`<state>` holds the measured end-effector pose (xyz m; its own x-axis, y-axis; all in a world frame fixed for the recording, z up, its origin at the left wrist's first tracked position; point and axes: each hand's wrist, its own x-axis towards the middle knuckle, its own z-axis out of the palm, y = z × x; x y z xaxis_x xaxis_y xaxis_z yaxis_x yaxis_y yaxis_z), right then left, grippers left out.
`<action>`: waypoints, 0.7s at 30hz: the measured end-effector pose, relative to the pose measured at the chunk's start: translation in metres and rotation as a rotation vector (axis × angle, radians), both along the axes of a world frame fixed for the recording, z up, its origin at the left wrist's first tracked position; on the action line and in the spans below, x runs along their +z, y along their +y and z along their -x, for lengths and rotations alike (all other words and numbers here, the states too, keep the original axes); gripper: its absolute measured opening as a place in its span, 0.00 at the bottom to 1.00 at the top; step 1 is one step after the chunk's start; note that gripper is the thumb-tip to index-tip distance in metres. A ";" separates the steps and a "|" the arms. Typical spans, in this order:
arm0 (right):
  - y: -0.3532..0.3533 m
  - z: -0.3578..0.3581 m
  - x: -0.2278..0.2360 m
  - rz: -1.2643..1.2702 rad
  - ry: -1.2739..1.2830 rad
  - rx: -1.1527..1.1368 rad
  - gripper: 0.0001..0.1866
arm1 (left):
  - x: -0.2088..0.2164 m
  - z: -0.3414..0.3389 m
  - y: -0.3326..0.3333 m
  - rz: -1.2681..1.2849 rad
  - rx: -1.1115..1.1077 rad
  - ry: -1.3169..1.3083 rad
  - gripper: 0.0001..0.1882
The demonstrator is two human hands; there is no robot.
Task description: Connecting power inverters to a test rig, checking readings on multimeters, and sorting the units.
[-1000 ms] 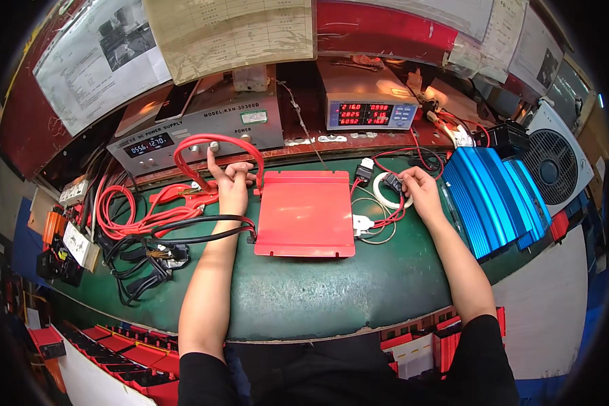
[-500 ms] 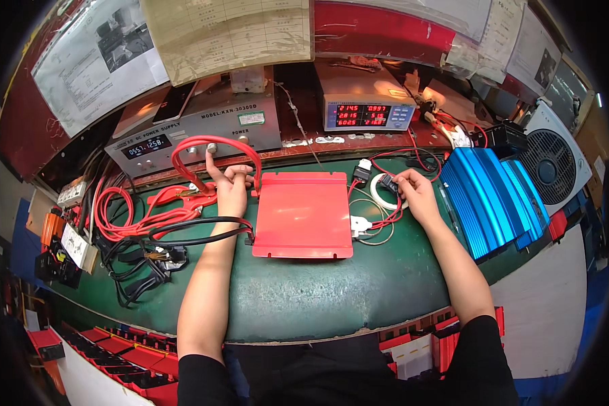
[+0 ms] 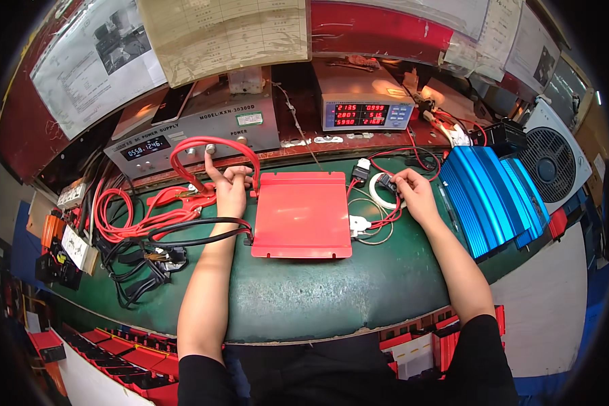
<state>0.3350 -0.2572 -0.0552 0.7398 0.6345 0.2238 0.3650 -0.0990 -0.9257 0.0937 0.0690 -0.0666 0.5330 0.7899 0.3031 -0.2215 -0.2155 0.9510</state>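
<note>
My left hand (image 3: 229, 184) reaches up to the grey power supply (image 3: 195, 128). Its index finger is stretched out with the tip at a round silver knob (image 3: 210, 149), and the other fingers are bent. A looped red cable (image 3: 216, 141) arches over it into a red metal box (image 3: 302, 215) lying flat on the bench. Black cables (image 3: 203, 229) cross my left forearm to the same box. To the right of the box, my right hand (image 3: 415, 194) pinches a small dark connector (image 3: 386, 181) on red wires. A white ring (image 3: 379, 197) lies beside those fingers.
A meter with red digits (image 3: 367, 115) stands on the back shelf. Blue finned housings (image 3: 487, 199) and a grey fan (image 3: 555, 159) stand on the right. Coiled red cables (image 3: 118, 220) and black leads (image 3: 145, 271) spread over the green bench (image 3: 331, 298) at left.
The readings on the power supply and the meter have altered slightly. Both hands keep their places, and the whole view has shifted a little.
</note>
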 end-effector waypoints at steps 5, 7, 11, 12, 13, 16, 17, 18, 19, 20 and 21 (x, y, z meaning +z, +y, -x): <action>0.000 -0.001 -0.002 -0.006 -0.018 0.006 0.08 | 0.002 0.001 -0.001 0.030 -0.006 -0.024 0.46; -0.001 0.000 -0.001 -0.001 -0.004 0.014 0.08 | 0.002 0.000 -0.002 0.029 -0.008 -0.023 0.46; -0.001 -0.001 -0.002 -0.006 -0.004 0.009 0.08 | 0.003 0.001 -0.002 0.033 -0.005 -0.014 0.45; -0.001 -0.001 -0.003 -0.003 -0.007 0.007 0.08 | 0.003 0.001 -0.003 0.033 -0.004 -0.015 0.45; -0.001 -0.002 -0.004 0.000 -0.010 0.004 0.08 | 0.003 0.001 -0.003 0.034 -0.007 -0.015 0.45; -0.001 -0.002 -0.005 -0.002 -0.017 0.006 0.08 | 0.004 0.001 -0.004 0.036 -0.012 -0.020 0.46; -0.001 -0.002 -0.005 -0.001 -0.016 0.006 0.08 | 0.004 0.001 -0.004 0.037 -0.013 -0.024 0.46; -0.001 -0.002 -0.005 0.005 -0.019 0.002 0.08 | 0.004 0.001 -0.004 0.037 -0.013 -0.023 0.46; -0.001 -0.002 -0.005 0.012 -0.022 -0.003 0.08 | 0.004 0.000 -0.003 0.025 -0.010 -0.028 0.46; -0.001 -0.001 -0.005 0.013 -0.021 -0.003 0.08 | 0.003 0.000 -0.002 0.013 -0.008 -0.033 0.46; -0.001 -0.001 -0.005 0.013 -0.034 -0.006 0.08 | 0.002 0.000 -0.003 0.014 -0.008 -0.033 0.46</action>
